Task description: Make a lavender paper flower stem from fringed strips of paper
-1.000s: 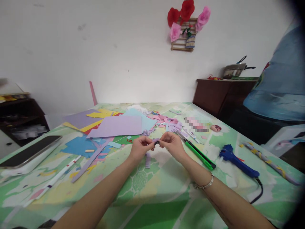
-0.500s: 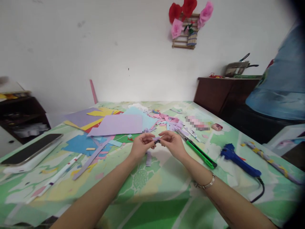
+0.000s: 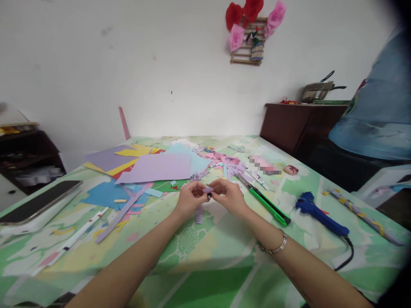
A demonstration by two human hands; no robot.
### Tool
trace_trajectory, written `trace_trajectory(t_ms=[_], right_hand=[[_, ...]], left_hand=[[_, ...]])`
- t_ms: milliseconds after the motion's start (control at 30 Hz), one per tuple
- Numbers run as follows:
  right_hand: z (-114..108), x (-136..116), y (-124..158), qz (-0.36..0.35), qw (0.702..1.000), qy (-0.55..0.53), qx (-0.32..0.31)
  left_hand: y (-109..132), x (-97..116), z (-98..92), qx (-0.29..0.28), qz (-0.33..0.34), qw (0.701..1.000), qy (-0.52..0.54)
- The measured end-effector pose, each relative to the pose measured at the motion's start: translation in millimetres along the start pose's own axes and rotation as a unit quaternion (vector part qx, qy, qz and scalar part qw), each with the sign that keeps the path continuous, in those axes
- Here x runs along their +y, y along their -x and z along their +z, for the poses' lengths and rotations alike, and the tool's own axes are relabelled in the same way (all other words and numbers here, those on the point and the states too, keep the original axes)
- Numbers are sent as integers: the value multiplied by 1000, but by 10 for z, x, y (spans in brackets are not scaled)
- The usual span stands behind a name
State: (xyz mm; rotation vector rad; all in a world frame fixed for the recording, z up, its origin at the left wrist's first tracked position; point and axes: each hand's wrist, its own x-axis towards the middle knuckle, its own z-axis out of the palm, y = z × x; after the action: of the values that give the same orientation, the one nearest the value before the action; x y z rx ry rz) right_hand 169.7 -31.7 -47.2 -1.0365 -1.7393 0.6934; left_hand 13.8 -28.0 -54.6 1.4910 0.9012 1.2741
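A small purple paper strip [image 3: 208, 190] is pinched between the fingertips of both hands above the middle of the table. My left hand [image 3: 191, 199] is closed on its left end. My right hand [image 3: 229, 196] grips the other end, with a bracelet on that wrist. Below the fingers, a fringed purple paper strip [image 3: 199, 214] lies on the cloth. Just right of my right hand lies a green utility knife [image 3: 266, 203]. Behind the hands, a lilac paper sheet [image 3: 157, 167] rests on other coloured sheets.
A blue glue gun [image 3: 321, 214] with a black cord lies to the right, beside a wrapped purple-and-yellow stick [image 3: 362, 216]. Pink and purple paper scraps [image 3: 229, 160] are heaped at the back. On the left are a phone [image 3: 41, 202], a white pen [image 3: 75, 235] and blue paper [image 3: 102, 194].
The fingers have turned the purple strip so more of its flat face shows between them. Both hands stay close together; the whole view has shifted slightly.
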Motion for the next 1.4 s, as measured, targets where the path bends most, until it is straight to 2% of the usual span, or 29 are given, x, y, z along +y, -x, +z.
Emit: trace_trajectory(t_ms=[167,400,567,667,767,900,1100,1233,1333,1400], right_hand=[[6,-10,6,-29,996,88,2],[-16,13,-19,-47,989,141,6],[-17,8,-15,-54,988,146,7],[-15,30,-17,-45,989,142,-1],[-10,65,-18,-36,991,127,-24],[-9,109,-13,-40,994,90,-55],[-25,140,-20,-46,993,96,-47],[-80,140,-47,-45,981,186,-24],[-152,157,-76,23,943,331,2],[-197,181,-92,63,920,388,-1]], left_hand=[[-4,-19,16,21,0,999,-43],[-24,-27,-20,11,-38,999,9],[-31,-28,-44,9,-42,999,19],[-13,-26,-24,-19,-31,999,9],[13,-36,5,-59,-6,998,-17],[16,-47,9,-60,22,996,-54],[3,-8,-40,-71,-20,997,-5],[13,4,-60,-64,-50,996,26],[10,22,-70,-38,-64,996,48],[6,43,-76,-27,-71,996,52]])
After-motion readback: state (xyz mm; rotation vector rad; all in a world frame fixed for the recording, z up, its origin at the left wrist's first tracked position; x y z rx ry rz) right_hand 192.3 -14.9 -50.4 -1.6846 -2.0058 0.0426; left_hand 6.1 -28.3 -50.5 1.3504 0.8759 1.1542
